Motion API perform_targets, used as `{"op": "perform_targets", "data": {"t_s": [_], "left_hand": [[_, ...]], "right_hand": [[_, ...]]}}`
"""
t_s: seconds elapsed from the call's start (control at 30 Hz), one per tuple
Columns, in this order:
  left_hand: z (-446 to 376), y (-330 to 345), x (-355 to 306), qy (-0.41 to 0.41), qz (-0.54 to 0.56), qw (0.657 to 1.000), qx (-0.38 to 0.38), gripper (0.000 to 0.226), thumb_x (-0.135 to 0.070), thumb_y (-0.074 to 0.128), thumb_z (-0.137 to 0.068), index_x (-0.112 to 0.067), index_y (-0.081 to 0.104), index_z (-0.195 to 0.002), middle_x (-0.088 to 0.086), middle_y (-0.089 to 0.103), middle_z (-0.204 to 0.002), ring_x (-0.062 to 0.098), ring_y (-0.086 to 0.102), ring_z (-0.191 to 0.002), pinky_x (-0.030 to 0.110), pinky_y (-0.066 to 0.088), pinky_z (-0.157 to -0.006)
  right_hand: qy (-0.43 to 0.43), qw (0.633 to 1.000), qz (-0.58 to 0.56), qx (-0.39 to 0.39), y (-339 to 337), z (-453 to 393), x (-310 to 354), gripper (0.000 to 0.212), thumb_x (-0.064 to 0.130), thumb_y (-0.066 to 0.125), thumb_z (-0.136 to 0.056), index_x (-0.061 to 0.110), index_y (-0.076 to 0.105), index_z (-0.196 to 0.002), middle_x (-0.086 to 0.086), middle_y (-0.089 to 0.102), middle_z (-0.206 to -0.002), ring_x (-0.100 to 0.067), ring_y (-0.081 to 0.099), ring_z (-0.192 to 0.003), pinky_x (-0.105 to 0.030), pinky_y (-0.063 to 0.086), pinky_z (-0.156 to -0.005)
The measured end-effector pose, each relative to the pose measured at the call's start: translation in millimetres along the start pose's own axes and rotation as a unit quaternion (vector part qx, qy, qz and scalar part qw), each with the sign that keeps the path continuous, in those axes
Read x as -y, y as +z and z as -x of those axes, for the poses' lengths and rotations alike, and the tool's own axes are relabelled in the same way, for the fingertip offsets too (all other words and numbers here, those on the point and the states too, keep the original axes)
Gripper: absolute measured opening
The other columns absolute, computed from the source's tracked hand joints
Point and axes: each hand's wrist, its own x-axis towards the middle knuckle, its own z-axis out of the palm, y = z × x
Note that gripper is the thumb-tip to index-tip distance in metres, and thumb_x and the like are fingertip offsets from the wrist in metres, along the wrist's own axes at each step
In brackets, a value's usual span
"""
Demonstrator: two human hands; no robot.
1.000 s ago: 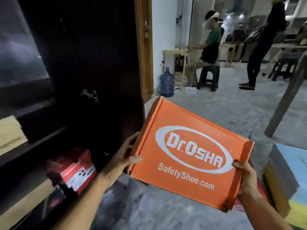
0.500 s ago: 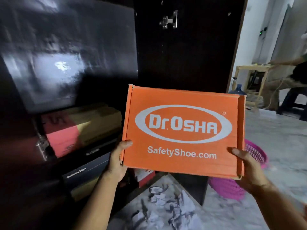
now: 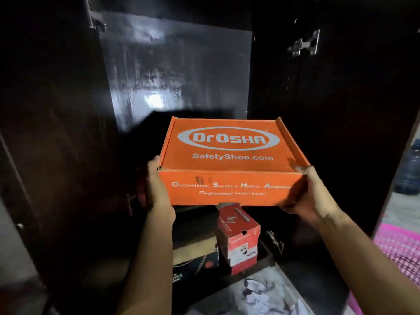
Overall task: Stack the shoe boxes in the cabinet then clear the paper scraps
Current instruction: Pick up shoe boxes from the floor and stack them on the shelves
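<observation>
Nearest the camera, crumpled paper scraps (image 3: 256, 294) are seen lying on the floor, not yet cleared, with a pink basket (image 3: 400, 253) at the right edge. Above them, an orange shoe box (image 3: 229, 164) is held level by both ends: the left hand (image 3: 156, 187) is pressed flat against its left side, and the right hand (image 3: 306, 192) is wrapped round its right corner. Beneath the box, a red shoe box (image 3: 238, 237) and darker boxes (image 3: 193, 251) are stored low in the open dark cabinet (image 3: 177, 64). The stacking step is judged to be in hand; next, the box must be pushed inward and lowered onto a stable surface.
</observation>
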Motion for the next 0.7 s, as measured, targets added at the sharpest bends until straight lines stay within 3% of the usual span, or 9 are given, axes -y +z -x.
{"op": "perform_targets", "data": {"t_s": [0.1, 0.13, 0.2, 0.27, 0.4, 0.47, 0.57, 0.63, 0.7], "left_hand": [[-1.9, 10.1, -2.1, 0.225, -0.122, 0.961, -0.105, 0.071, -0.058, 0.068, -0.073, -0.024, 0.059, -0.134, 0.009, 0.062, -0.133, 0.024, 0.061, -0.118, 0.04, 0.046, -0.107], [0.6, 14.4, -4.1, 0.325, -0.185, 0.917, -0.136, 0.066, -0.048, 0.07, -0.076, -0.021, 0.059, -0.136, 0.01, 0.057, -0.137, 0.022, 0.056, -0.122, 0.035, 0.038, -0.112], [-0.1, 24.4, -7.0, 0.479, -0.303, 0.804, -0.18, 0.056, -0.038, 0.07, -0.074, -0.02, 0.067, -0.127, 0.009, 0.056, -0.138, 0.026, 0.051, -0.13, 0.043, 0.026, -0.121], [-8.8, 38.3, -10.2, 0.535, -0.37, 0.745, -0.149, 0.051, -0.039, 0.07, -0.071, -0.025, 0.071, -0.121, 0.005, 0.061, -0.131, 0.027, 0.053, -0.13, 0.054, 0.023, -0.123], [-34.5, 60.6, -13.0, 0.445, -0.536, 0.715, -0.053, 0.058, -0.049, 0.07, -0.072, -0.037, 0.067, -0.128, 0.0, 0.059, -0.137, 0.029, 0.049, -0.134, 0.058, 0.015, -0.124], [-47.8, 62.4, -10.5, 0.372, -0.609, 0.699, -0.038, 0.065, -0.054, 0.072, -0.076, -0.04, 0.058, -0.138, -0.001, 0.052, -0.145, 0.028, 0.04, -0.14, 0.056, 0.011, -0.125], [-65.8, 58.7, -4.6, 0.341, -0.646, 0.682, -0.029, 0.072, -0.055, 0.071, -0.079, -0.041, 0.051, -0.146, -0.002, 0.045, -0.151, 0.026, 0.033, -0.144, 0.055, 0.011, -0.125], [-74.8, 57.7, -1.4, 0.338, -0.66, 0.67, -0.031, 0.076, -0.057, 0.071, -0.079, -0.043, 0.046, -0.149, -0.002, 0.041, -0.155, 0.026, 0.03, -0.147, 0.055, 0.012, -0.125], [-82.4, 57.3, 1.4, 0.333, -0.673, 0.66, -0.028, 0.081, -0.06, 0.071, -0.079, -0.042, 0.041, -0.152, -0.002, 0.035, -0.159, 0.026, 0.025, -0.151, 0.055, 0.012, -0.126]], "right_hand": [[0.057, 0.998, 0.014, -0.004, 39.3, -23.7, 12.1, 0.029, 0.053, 0.06, -0.089, 0.024, 0.059, -0.091, -0.005, 0.06, -0.093, -0.025, 0.06, -0.091, -0.044, 0.048, -0.076], [0.073, 0.997, 0.009, -0.004, 51.0, -32.1, 15.2, 0.031, 0.055, 0.061, -0.088, 0.024, 0.058, -0.088, -0.004, 0.06, -0.092, -0.023, 0.059, -0.088, -0.044, 0.048, -0.077], [0.102, 0.995, 0.005, 0.008, 73.0, -45.6, 21.1, 0.037, 0.059, 0.063, -0.086, 0.022, 0.059, -0.089, -0.005, 0.062, -0.095, -0.023, 0.06, -0.087, -0.046, 0.05, -0.083], [0.117, 0.993, 0.003, 0.029, 90.7, -59.9, 25.2, 0.041, 0.061, 0.065, -0.084, 0.021, 0.06, -0.091, -0.007, 0.065, -0.099, -0.024, 0.062, -0.087, -0.048, 0.054, -0.081], [0.091, 0.992, 0.056, 0.062, 124.4, -91.1, 25.0, 0.044, 0.063, 0.067, -0.083, 0.023, 0.061, -0.101, -0.011, 0.066, -0.11, -0.028, 0.063, -0.093, -0.053, 0.054, -0.086], [0.059, 0.994, 0.079, 0.054, 138.1, -108.3, 19.5, 0.061, 0.068, 0.07, -0.08, 0.019, 0.061, -0.115, -0.011, 0.068, -0.11, -0.029, 0.066, -0.089, -0.05, 0.057, -0.072], [0.026, 0.991, 0.117, 0.058, 149.4, -136.5, 0.6, 0.088, 0.07, 0.077, -0.073, 0.014, 0.054, -0.138, -0.011, 0.069, -0.125, -0.032, 0.07, -0.094, -0.043, 0.055, -0.058], [-0.014, 0.988, 0.143, 0.06, 154.1, -145.4, -9.4, 0.065, 0.053, 0.079, -0.084, 0.014, 0.056, -0.131, -0.012, 0.068, -0.129, -0.032, 0.07, -0.104, -0.047, 0.057, -0.065], [-0.067, 0.979, 0.184, 0.064, 158.1, -153.5, -16.6, 0.029, 0.037, 0.076, -0.092, 0.017, 0.063, -0.11, -0.011, 0.072, -0.122, -0.028, 0.072, -0.1, -0.045, 0.061, -0.085]]}}
